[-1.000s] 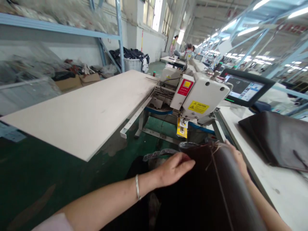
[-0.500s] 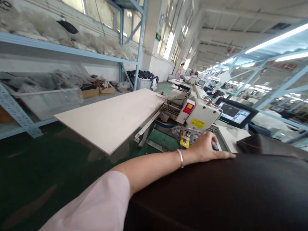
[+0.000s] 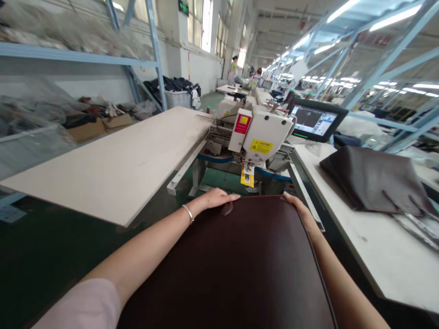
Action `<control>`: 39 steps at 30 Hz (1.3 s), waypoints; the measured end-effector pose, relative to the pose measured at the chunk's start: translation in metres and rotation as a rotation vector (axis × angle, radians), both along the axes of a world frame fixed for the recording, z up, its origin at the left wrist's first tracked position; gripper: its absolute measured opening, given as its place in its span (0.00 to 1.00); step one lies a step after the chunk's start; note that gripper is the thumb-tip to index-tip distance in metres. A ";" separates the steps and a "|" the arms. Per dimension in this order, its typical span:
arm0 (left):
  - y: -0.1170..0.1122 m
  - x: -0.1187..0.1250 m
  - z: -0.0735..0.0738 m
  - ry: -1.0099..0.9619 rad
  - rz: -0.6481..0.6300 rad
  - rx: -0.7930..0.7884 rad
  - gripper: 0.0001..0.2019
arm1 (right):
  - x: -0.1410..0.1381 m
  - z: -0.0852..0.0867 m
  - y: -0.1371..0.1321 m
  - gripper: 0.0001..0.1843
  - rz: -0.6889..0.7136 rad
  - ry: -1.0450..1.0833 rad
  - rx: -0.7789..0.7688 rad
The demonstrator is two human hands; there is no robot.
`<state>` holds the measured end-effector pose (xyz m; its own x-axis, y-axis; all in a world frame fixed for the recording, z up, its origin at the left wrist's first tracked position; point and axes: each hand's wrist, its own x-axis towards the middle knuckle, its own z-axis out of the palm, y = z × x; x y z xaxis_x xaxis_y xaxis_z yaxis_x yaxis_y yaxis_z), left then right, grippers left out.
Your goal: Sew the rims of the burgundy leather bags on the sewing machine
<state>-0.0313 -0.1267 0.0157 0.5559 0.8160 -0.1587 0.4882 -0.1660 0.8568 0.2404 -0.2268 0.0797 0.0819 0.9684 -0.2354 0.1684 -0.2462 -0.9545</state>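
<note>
A large dark brown leather sheet lies spread in front of me, its far edge toward a white sewing machine. My left hand rests flat on the sheet's far left corner, fingers stretched out. At the far right corner my right hand lies along the sheet's edge with fingers extended. A silver bracelet circles my left wrist.
A long white table extends to the left. On the right, a white bench carries a folded pile of brown leather. A tilted touchscreen stands behind the machine. Blue shelving lines the left wall. People work far down the aisle.
The leather was a bunched roll a second ago and now lies flat. My left hand moved to its far left corner, and my right hand has come back into view at the right corner.
</note>
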 end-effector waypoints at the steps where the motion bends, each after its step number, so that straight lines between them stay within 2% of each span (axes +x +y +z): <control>1: 0.008 -0.001 0.009 -0.061 -0.014 -0.022 0.34 | -0.001 -0.001 0.007 0.30 -0.053 0.061 -0.006; 4: 0.026 -0.003 0.030 -0.089 -0.049 -0.143 0.32 | -0.001 -0.007 0.025 0.23 -0.116 0.212 -0.008; 8: 0.040 -0.009 0.040 -0.040 -0.051 -0.281 0.30 | -0.004 -0.021 0.039 0.22 -0.069 0.322 -0.047; 14: 0.064 -0.008 0.032 -0.153 0.144 -0.289 0.26 | -0.011 -0.044 0.065 0.25 -0.085 0.495 -0.056; 19: 0.096 -0.004 0.022 -0.089 0.239 -0.211 0.25 | -0.023 -0.066 0.083 0.22 -0.158 0.617 -0.019; 21: 0.109 -0.002 0.021 -0.062 0.272 -0.187 0.27 | -0.030 -0.072 0.080 0.28 -0.213 0.674 0.001; 23: 0.123 -0.001 0.020 -0.052 0.285 -0.170 0.27 | -0.036 -0.072 0.077 0.34 -0.225 0.724 -0.031; 26: 0.143 0.001 0.017 -0.074 0.281 -0.163 0.25 | -0.040 -0.067 0.080 0.37 -0.195 0.748 -0.120; 31: 0.173 0.003 0.007 -0.169 0.261 -0.208 0.26 | -0.034 -0.058 0.109 0.38 -0.203 0.701 -0.143; 35: 0.183 0.005 0.004 -0.275 0.224 -0.235 0.27 | -0.030 -0.057 0.125 0.38 -0.207 0.690 -0.137; 39: 0.184 0.006 0.005 -0.253 0.253 -0.230 0.27 | -0.029 -0.057 0.128 0.35 -0.194 0.684 -0.146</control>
<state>-0.0253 0.0570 0.0208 0.3878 0.8907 -0.2373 0.2588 0.1418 0.9555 0.2111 -0.0989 0.0223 0.0373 0.9061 -0.4215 -0.5146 -0.3442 -0.7853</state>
